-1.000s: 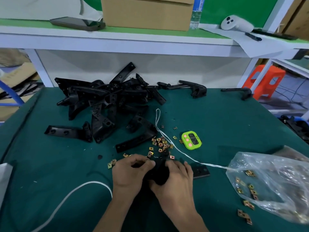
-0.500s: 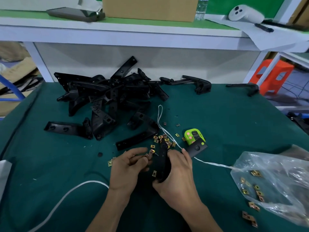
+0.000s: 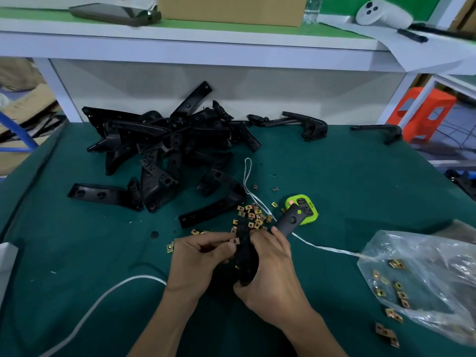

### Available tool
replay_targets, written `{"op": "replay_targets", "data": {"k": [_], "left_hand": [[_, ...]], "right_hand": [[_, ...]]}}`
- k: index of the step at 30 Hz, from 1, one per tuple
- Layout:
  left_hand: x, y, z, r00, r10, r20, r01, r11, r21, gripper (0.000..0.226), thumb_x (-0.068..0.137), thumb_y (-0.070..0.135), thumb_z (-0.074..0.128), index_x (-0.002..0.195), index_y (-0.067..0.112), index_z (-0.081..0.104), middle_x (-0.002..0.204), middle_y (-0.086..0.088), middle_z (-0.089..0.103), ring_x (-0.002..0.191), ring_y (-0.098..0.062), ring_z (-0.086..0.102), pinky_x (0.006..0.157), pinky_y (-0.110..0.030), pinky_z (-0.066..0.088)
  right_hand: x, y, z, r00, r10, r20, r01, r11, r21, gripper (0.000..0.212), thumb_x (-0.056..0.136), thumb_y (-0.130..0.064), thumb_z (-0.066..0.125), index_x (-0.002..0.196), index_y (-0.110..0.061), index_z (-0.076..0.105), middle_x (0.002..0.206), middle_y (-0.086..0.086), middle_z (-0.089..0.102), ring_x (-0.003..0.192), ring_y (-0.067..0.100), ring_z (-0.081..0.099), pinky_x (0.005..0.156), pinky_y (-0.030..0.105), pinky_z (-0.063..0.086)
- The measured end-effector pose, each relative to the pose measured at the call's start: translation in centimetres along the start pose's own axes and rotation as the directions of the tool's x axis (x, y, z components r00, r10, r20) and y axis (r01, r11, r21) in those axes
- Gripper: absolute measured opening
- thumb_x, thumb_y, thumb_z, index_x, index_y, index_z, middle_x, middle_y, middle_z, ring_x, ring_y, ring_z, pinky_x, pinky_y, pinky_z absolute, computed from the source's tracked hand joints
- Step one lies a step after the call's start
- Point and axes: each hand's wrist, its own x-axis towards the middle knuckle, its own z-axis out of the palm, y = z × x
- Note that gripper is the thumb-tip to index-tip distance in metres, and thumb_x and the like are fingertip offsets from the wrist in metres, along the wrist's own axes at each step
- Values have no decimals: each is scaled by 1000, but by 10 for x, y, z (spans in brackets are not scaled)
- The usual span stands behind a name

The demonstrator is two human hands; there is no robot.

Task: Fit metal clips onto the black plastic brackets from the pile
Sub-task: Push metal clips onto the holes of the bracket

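Note:
My right hand (image 3: 270, 269) grips a black plastic bracket (image 3: 246, 258) upright above the green table; one arm of the bracket sticks out to the upper right over the timer. My left hand (image 3: 198, 256) pinches a small brass-coloured metal clip (image 3: 235, 240) against the bracket's left edge. Several loose clips (image 3: 251, 215) lie just beyond my hands. The pile of black brackets (image 3: 164, 140) fills the far left-centre of the table.
A lime-green timer (image 3: 306, 211) sits right of the loose clips. A clear plastic bag (image 3: 432, 279) with more clips lies at the right edge, a white string running from it. A white cable (image 3: 103, 297) curves at lower left. Two finished brackets (image 3: 309, 124) lie at the back.
My right hand has lifted and turned the bracket from flat to upright. My left hand picked a clip and brought it to the bracket's edge.

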Motion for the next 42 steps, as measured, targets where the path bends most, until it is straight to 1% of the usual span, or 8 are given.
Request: {"op": "replay_targets", "data": {"k": [5, 10, 16, 21, 26, 31, 38, 42], "left_hand": [[1, -1, -2, 1000, -11, -21, 11, 1000, 12, 29, 76, -7, 78, 82, 20, 84, 77, -9, 77, 64, -8, 67, 61, -16, 53], [1, 0, -2, 999, -31, -7, 31, 999, -19, 19, 70, 4, 80, 84, 17, 84, 77, -9, 77, 65, -9, 67, 62, -16, 53], [2, -3, -7, 996, -92, 12, 92, 996, -7, 22, 79, -9, 76, 84, 11, 84, 74, -21, 74, 61, -17, 62, 60, -21, 54], [2, -1, -5, 989, -140, 43, 140, 990, 5, 23, 79, -9, 76, 81, 13, 84, 74, -16, 75, 61, -13, 64, 59, -20, 54], [0, 0, -6, 979, -193, 58, 197, 978, -66, 20, 79, -9, 75, 86, 9, 83, 78, -17, 75, 64, -16, 67, 60, -21, 55], [-2, 3, -8, 974, -217, 69, 222, 972, -81, 28, 82, -9, 72, 92, 14, 83, 78, -15, 75, 64, -16, 68, 60, -22, 55], [-1, 0, -5, 978, -203, 47, 205, 978, -35, 34, 83, -9, 72, 97, 20, 83, 76, -16, 74, 67, -18, 68, 62, -24, 55], [-3, 1, -2, 990, -137, 11, 136, 988, 66, 44, 82, -5, 74, 98, 36, 80, 73, -8, 76, 67, -16, 70, 64, -23, 55]], "right_hand": [[1, -2, -2, 1000, 13, -5, -12, 1000, 24, 48, 59, -41, 65, 104, -30, 50, 97, -23, 48, 105, 1, 51, 118, 22, 13], [1, -1, -3, 999, 11, 31, -12, 1000, 20, 53, 59, -42, 65, 109, -27, 53, 103, -21, 52, 110, 1, 51, 119, 23, 12], [1, -1, -3, 999, -2, 52, 2, 1000, 1, 53, 59, -42, 67, 108, -27, 55, 106, -20, 53, 114, 1, 50, 119, 25, 13], [-1, 0, -2, 999, -29, 22, 30, 999, -29, 53, 55, -41, 72, 102, -26, 54, 106, -20, 52, 114, 2, 51, 119, 25, 15], [-1, -2, 1, 997, -62, -47, 56, 993, -105, 58, 48, -37, 80, 98, -23, 55, 103, -15, 56, 113, 7, 52, 119, 25, 18], [0, -4, 2, 994, -97, -57, 88, 985, -148, 60, 47, -32, 82, 98, -25, 50, 100, -12, 57, 111, 10, 53, 118, 27, 21], [2, -7, 3, 995, -99, -8, 96, 973, -210, 63, 45, -34, 82, 99, -24, 52, 98, -12, 57, 108, 11, 53, 119, 26, 19], [4, -9, 4, 990, -139, 33, 143, 959, -245, 70, 43, -33, 84, 105, -24, 53, 101, -12, 56, 110, 11, 53, 119, 29, 21]]}}
